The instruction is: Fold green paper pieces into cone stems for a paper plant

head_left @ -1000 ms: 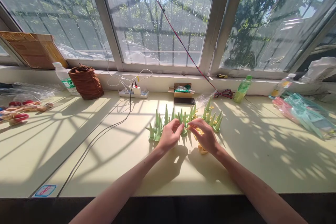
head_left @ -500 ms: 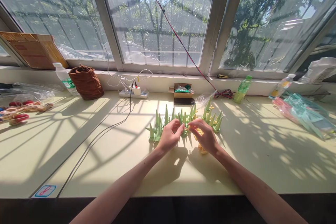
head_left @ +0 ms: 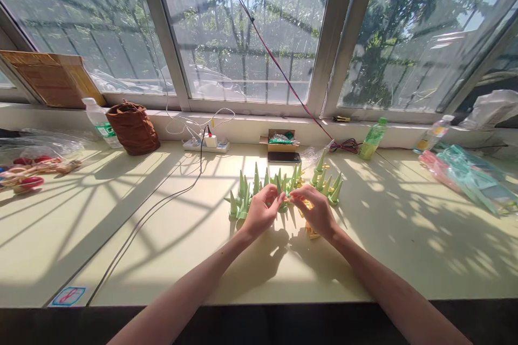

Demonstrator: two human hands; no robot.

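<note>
My left hand is closed in a pinch at the near side of a group of green cone-shaped spikes on green bases. What its fingertips hold is too small to make out. Facing it, my right hand is also pinched, with a small yellow piece at its fingertips. More green spikes stand upright just beyond the right hand. Several loose yellow pieces lie on the table beneath that hand, partly covered by it.
Behind the spikes are a black phone and a small cardboard box. A power strip trails a cable across the table. A brown bag stands left, a green bottle right, near plastic packets.
My fingertips have come slightly closer together, the right hand's tilting down a little. Otherwise the hands and the spikes stay in place.
</note>
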